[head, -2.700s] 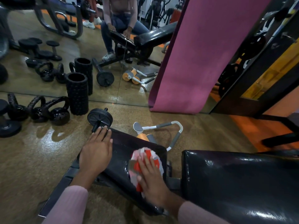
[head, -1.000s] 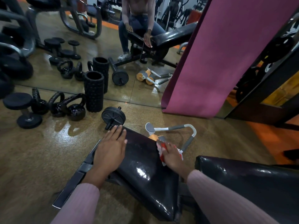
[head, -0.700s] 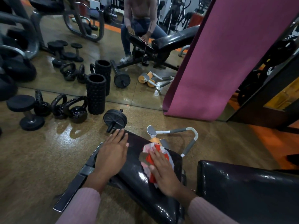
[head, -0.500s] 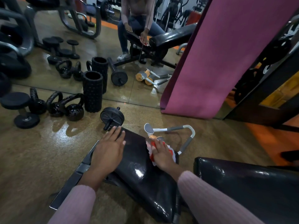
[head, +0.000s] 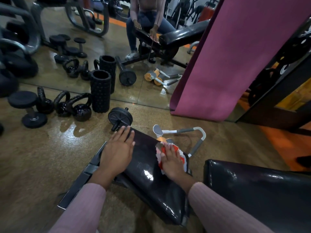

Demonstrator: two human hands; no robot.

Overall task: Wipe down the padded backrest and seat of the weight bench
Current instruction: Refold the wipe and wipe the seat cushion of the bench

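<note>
The bench's black padded seat (head: 148,174) lies low in the middle, shiny with glare. Its black backrest pad (head: 255,187) stretches off to the lower right. My left hand (head: 117,152) rests flat on the seat's far left corner, fingers spread, holding nothing. My right hand (head: 171,160) presses a red and white cloth (head: 180,153) onto the seat's far right edge. Most of the cloth is hidden under the palm.
A black ab wheel (head: 120,117) and a white-handled orange roller (head: 178,133) lie just beyond the seat. Kettlebells (head: 74,106), a dumbbell (head: 27,106) and a foam roller (head: 100,90) stand left by the wall mirror (head: 70,47). A pink mat (head: 235,52) leans at the right.
My right hand has rubbed the cloth back and forth over the seat's far right part, now slightly nearer me than half a second ago. The left hand has stayed planted on the corner.
</note>
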